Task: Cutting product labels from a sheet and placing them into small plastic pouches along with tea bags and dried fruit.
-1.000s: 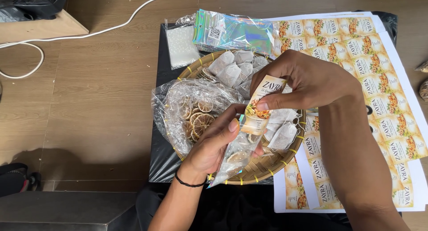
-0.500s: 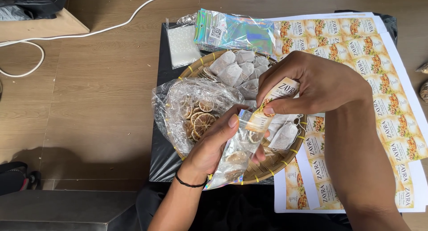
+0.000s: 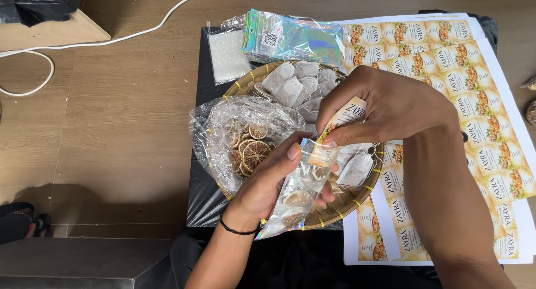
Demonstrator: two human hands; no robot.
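Observation:
My left hand [image 3: 272,184] grips a small clear pouch [image 3: 291,200] with a shimmery edge, holding dried slices and a sachet. My right hand [image 3: 385,107] pinches a printed label sticker [image 3: 335,134] and presses its lower end onto the top of the pouch. Both hands hover over a round woven basket tray [image 3: 335,211]. In the tray lie several white tea sachets [image 3: 296,88] and a clear plastic bag of dried citrus slices [image 3: 248,147].
White sheets of printed label stickers [image 3: 480,99] lie to the right. A stack of holographic pouches [image 3: 296,39] and a small clear bag [image 3: 228,56] sit behind the tray on a black sheet [image 3: 204,194]. A white cable [image 3: 111,38] crosses the wooden floor at left.
My right hand has brought the label down onto the pouch's top. The left hand has tilted the pouch slightly and its thumb now rests by the label's edge.

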